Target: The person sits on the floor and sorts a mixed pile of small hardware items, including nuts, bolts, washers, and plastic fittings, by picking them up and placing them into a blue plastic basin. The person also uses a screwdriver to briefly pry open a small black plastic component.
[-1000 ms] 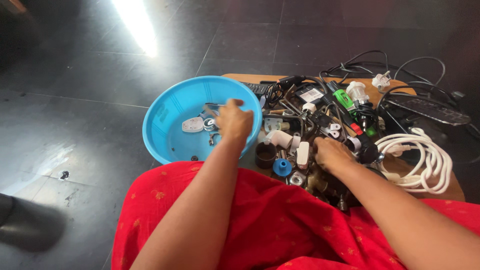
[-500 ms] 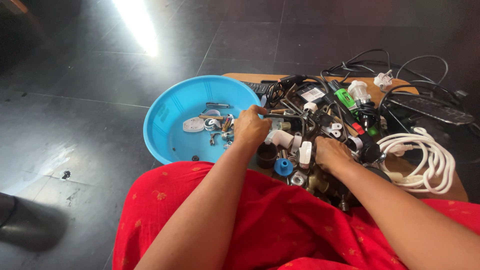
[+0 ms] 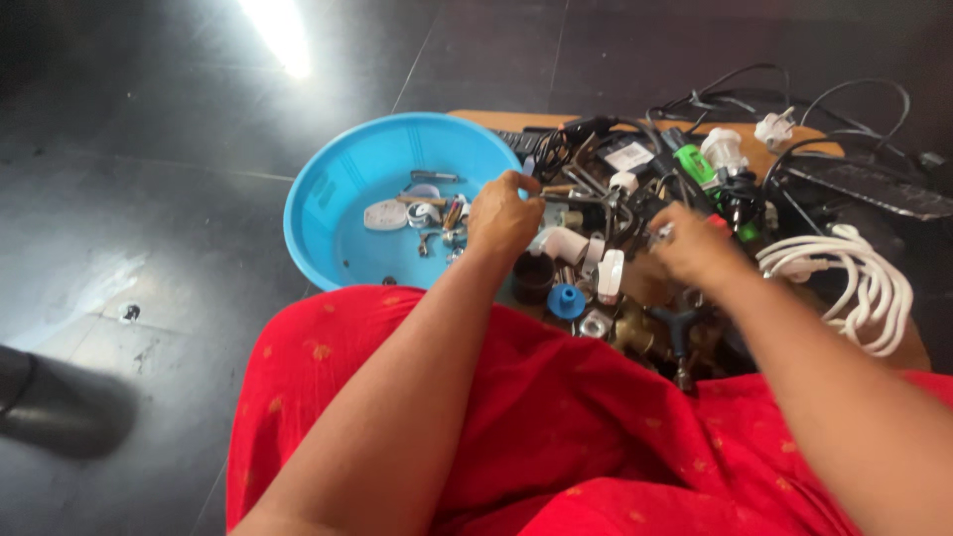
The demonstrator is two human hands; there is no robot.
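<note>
Head view: left hand and right hand reach into tangled hardware pile.

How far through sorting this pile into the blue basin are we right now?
Early on, by the look of it. Done: a handful of small parts, a white disc among them, lie in the blue basin. In hand: the left hand is at the basin's rim beside the pile; the right hand is in the pile, and what it grips is hidden. Left: most of the heap, including the white coiled cable, blue cap and black cables.
</note>
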